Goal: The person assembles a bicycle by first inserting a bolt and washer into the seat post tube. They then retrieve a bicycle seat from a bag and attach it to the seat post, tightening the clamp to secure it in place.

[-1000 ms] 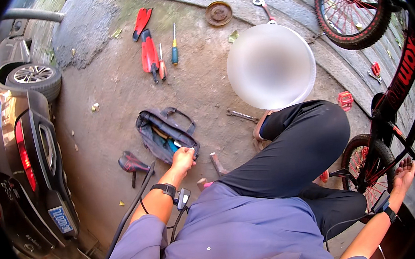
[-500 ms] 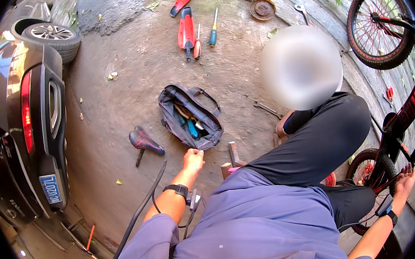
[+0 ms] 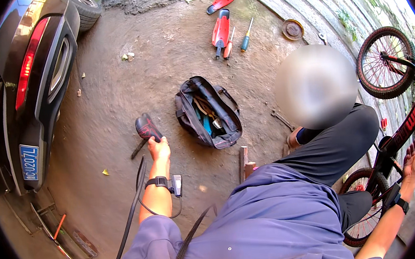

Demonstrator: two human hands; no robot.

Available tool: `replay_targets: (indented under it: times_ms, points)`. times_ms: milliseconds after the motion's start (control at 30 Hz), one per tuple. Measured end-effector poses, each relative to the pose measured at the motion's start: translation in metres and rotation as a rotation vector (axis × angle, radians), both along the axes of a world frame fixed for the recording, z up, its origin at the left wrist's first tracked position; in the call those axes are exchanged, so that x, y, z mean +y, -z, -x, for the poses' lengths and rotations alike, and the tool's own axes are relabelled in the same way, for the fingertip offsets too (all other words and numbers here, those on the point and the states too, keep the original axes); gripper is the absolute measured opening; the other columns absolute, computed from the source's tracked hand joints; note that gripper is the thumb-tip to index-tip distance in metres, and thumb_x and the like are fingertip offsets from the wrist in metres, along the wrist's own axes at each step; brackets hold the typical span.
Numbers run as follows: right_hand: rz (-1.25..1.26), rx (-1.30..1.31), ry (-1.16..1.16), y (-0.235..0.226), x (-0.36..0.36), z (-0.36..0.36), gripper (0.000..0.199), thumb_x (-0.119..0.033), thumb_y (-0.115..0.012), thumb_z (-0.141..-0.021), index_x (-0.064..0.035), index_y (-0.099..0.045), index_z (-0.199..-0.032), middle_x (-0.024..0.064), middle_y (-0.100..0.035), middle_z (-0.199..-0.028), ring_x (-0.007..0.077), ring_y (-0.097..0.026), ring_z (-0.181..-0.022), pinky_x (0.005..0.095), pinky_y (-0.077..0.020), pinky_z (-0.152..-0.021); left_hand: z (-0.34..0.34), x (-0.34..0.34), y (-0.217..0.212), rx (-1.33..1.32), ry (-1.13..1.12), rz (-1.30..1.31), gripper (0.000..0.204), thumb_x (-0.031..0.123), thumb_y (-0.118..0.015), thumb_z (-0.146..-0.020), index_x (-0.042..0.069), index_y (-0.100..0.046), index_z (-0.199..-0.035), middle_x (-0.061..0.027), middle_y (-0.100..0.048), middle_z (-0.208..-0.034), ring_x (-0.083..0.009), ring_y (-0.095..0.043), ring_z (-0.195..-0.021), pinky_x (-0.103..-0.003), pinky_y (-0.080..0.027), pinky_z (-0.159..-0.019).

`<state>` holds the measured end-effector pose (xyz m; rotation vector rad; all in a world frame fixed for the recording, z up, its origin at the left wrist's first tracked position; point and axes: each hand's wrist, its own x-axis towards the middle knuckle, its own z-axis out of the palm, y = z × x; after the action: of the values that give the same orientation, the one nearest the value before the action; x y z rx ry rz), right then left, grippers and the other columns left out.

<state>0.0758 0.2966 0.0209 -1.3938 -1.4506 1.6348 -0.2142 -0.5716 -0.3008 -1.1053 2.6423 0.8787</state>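
Reaching forward and down, the left hand (image 3: 159, 149) sits right at the near end of a dark, red-tinted hammer-like tool (image 3: 146, 129) lying on the bare dirt ground (image 3: 113, 88); the fingers curl toward its head and seem to touch it, though whether they have closed around it I cannot tell from above — the knuckles hide the grip. The tool's bulky head lies directly ahead of the fingertips, while its thin dark handle (image 3: 138, 149) runs back and to the person's left, so the long axis slants from upper right to lower left, passing just beside the hand.

The right hand (image 3: 412, 155) is well apart, out at the far right; it is spread open with the palm showing, resting against or just beside the frame of the red and black bicycle (image 3: 406, 120), and holds nothing that I can see; the left is plainly the nearer 1 to the tool.

Just to the right of the tool lies an open black tool bag (image 3: 208, 112), its mouth facing up with handles of several tools inside; between bag and body a short wooden-handled piece (image 3: 243, 162) lies on the ground. Farther off sit 2 red tools (image 3: 221, 28) and a blue-handled screwdriver (image 3: 246, 38); a dark car (image 3: 29, 91) stands close on the left. A watch (image 3: 158, 182) bands the left wrist.
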Motion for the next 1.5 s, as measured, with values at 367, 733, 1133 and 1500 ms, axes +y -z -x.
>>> replay_targets:
  times_ms: [367, 733, 1133, 1500]
  points:
    - [-0.118, 0.038, -0.220, -0.040, -0.073, 0.102, 0.029, -0.039, -0.054, -0.096, -0.0158, -0.062, -0.112, -0.0077, -0.064, -0.084, 0.0019, -0.059, -0.065, 0.0136, -0.0382, -0.047, 0.024, -0.071, 0.037, 0.121, -0.061, -0.086, 0.068, 0.019, -0.071, -0.081, -0.001, -0.039, -0.139, -0.0237, -0.049, -0.134, -0.0330, -0.051, -0.122, -0.039, -0.039, -0.104]
    - [-0.168, -0.081, -0.220, -0.065, -0.117, 0.129, 0.029, -0.039, -0.055, -0.095, -0.0157, -0.063, -0.110, -0.0077, -0.065, -0.079, 0.0033, -0.061, -0.061, 0.0145, -0.0380, -0.045, 0.056, -0.066, 0.015, -0.008, -0.089, -0.256, 0.077, 0.018, -0.067, -0.086, 0.003, -0.023, -0.148, -0.0184, -0.042, -0.143, -0.0293, -0.044, -0.129, -0.040, -0.035, -0.106]
    - [-0.188, -0.119, -0.146, -0.073, -0.132, 0.106, 0.027, -0.039, -0.059, -0.093, -0.0174, -0.065, -0.107, -0.0062, -0.065, -0.080, 0.0060, -0.061, -0.063, 0.0169, -0.0397, -0.048, 0.061, -0.077, 0.020, -0.066, -0.084, -0.302, 0.081, 0.011, -0.067, -0.085, 0.001, -0.018, -0.148, -0.0198, -0.040, -0.143, -0.0298, -0.044, -0.128, -0.041, -0.036, -0.106]
    - [-0.225, -0.135, -0.022, -0.081, -0.132, 0.067, 0.026, -0.039, -0.059, -0.093, -0.0168, -0.063, -0.105, -0.0060, -0.066, -0.078, 0.0064, -0.064, -0.060, 0.0158, -0.0424, -0.042, 0.070, -0.096, 0.045, -0.076, -0.073, -0.297, 0.073, 0.008, -0.065, -0.086, 0.001, -0.024, -0.146, -0.0194, -0.041, -0.143, -0.0300, -0.046, -0.127, -0.041, -0.037, -0.104]
